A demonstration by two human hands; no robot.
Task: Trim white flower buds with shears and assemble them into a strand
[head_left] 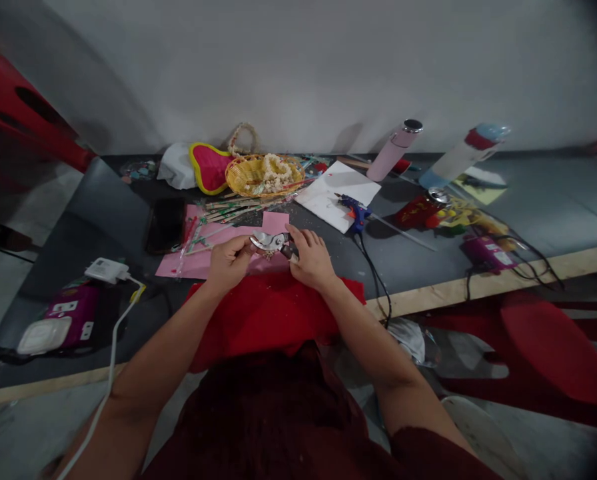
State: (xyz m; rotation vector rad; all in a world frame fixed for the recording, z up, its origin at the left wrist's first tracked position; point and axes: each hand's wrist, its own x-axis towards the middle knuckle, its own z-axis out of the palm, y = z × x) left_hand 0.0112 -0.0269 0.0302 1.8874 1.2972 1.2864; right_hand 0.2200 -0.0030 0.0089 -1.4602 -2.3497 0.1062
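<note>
Silver-bladed pruning shears (269,241) with dark handles are in front of me, low over the pink paper (203,257). My right hand (310,259) is closed around their handles. At the blade end, my left hand (229,264) is closed in a pinch; whatever is between its fingertips is too small to make out. Some small pale bits show just under the shears. Beyond them lies a small pink paper square (275,221). Red cloth (268,313) covers the table edge and my lap below both hands.
A yellow basket (236,177) holds pale beaded strands. Right of it are a blue glue gun (357,211) on white sheets, a pink bottle (391,153) and a red can (416,208). At left lie a phone (165,225) and a purple power strip (73,313) with a white cable.
</note>
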